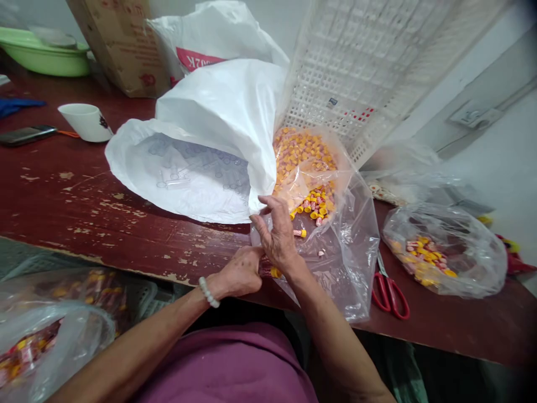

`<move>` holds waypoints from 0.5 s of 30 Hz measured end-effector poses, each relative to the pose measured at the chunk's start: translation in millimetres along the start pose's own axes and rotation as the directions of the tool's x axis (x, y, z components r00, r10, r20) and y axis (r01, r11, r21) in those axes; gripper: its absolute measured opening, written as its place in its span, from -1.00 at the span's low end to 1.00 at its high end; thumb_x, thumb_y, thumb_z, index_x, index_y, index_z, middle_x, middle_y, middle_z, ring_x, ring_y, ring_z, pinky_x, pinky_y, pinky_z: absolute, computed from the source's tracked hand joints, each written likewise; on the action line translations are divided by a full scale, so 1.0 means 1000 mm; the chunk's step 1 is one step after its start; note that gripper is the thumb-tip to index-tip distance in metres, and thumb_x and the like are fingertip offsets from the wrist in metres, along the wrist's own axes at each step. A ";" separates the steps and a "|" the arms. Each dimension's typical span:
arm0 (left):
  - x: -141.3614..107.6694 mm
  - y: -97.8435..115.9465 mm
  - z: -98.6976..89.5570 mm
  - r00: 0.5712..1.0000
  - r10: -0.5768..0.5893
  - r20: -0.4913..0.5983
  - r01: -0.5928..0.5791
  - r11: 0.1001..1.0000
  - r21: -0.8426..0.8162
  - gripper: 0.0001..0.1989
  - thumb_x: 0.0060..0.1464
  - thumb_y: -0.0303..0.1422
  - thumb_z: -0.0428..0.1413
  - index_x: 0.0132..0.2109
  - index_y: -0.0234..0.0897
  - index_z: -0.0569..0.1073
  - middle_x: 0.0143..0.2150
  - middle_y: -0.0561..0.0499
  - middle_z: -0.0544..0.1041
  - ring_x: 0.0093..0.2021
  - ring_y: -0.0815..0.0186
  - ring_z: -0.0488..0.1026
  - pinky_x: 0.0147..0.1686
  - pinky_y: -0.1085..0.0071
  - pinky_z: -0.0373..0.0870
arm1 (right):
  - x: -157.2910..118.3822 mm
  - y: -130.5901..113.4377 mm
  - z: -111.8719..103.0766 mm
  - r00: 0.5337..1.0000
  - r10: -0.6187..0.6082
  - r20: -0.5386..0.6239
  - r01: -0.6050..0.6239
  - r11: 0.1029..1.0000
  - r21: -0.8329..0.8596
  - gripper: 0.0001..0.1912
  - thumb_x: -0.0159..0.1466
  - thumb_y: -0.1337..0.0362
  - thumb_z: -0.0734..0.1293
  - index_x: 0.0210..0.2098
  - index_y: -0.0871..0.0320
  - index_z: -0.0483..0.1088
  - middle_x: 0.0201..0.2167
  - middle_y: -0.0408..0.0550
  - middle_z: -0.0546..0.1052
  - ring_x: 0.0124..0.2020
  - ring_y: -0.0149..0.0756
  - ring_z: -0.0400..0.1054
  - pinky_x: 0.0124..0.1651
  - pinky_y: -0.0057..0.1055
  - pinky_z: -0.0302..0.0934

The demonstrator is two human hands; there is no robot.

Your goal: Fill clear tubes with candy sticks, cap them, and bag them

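Note:
My left hand (241,272), with a pale bead bracelet at the wrist, is closed at the table's front edge; what its fingers hold is hidden. A yellow cap (276,272) shows just to its right. Touching or nearly touching it, my right hand (277,235) has thumb and forefinger apart, near the rim of a white sack (218,95). Clear tubes (174,176) lie inside the sack. A clear plastic bag (352,240) holds many yellow caps with pink-and-white pieces (314,202). One capped piece (299,233) lies nearer my right hand.
Red-handled scissors (391,296) and another bag of capped pieces (470,246) are at the right. A white plastic crate (335,84) leans behind. At the left are a cup (85,122), a phone (27,135) and a green basin (50,59). Filled bags (75,330) sit below the table edge.

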State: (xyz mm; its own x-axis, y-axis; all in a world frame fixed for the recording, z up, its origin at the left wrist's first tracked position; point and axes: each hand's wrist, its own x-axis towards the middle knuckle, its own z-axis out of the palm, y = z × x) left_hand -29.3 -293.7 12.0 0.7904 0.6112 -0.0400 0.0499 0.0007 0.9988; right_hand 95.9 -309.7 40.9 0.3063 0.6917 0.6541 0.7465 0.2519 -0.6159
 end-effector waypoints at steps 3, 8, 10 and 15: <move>-0.001 -0.003 -0.004 0.999 -0.008 0.036 0.006 0.998 0.057 -0.67 -0.47 -0.65 -0.01 -0.42 -0.31 0.40 -0.50 0.10 0.36 -0.50 0.41 0.22 -0.55 0.52 0.09 | -0.004 0.023 -0.003 0.996 0.077 -0.033 -0.078 0.996 -0.041 -0.72 0.34 0.16 0.12 -0.05 0.10 0.32 -0.10 0.00 0.39 -0.09 -0.31 0.29 -0.01 -0.30 0.21; 0.002 -0.014 -0.031 0.984 -0.173 -0.049 0.152 0.947 -0.282 -0.66 -0.47 -0.62 0.00 -0.39 -0.32 0.34 -0.47 0.11 0.35 -0.58 0.47 0.21 -0.72 0.58 0.04 | -0.028 0.095 -0.054 0.950 0.275 0.151 -0.147 0.814 -0.562 -0.71 0.21 0.18 0.27 -0.11 0.15 0.40 -0.12 0.09 0.43 -0.07 -0.09 0.25 -0.01 -0.11 0.15; 0.003 -0.016 -0.039 0.981 -0.188 -0.051 0.157 0.917 -0.368 -0.68 -0.48 -0.61 0.00 -0.40 -0.33 0.35 -0.46 0.09 0.36 -0.59 0.48 0.23 -0.75 0.59 0.02 | -0.040 0.117 -0.066 0.919 0.325 0.224 -0.108 0.753 -0.649 -0.75 0.23 0.20 0.26 -0.14 0.13 0.45 -0.14 0.10 0.45 -0.07 -0.07 0.27 -0.04 -0.12 0.15; 0.006 -0.017 -0.037 0.974 -0.226 -0.029 0.196 0.898 -0.394 -0.66 -0.47 -0.60 0.03 -0.36 -0.33 0.36 -0.41 0.08 0.39 -0.60 0.51 0.23 -0.78 0.62 -0.05 | -0.044 0.100 -0.061 0.940 0.280 0.196 -0.163 0.871 -0.463 -0.73 0.28 0.16 0.21 -0.17 0.16 0.46 -0.27 0.06 0.49 -0.20 -0.17 0.33 -0.09 -0.21 0.19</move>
State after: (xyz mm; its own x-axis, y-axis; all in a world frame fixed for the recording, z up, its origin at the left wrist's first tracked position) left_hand -47.8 -260.6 -3.8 0.7405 0.6183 -0.2634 -0.0403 0.4321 0.9009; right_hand 193.1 -356.2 -21.9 0.3814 0.8530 0.3564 0.8737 -0.2067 -0.4403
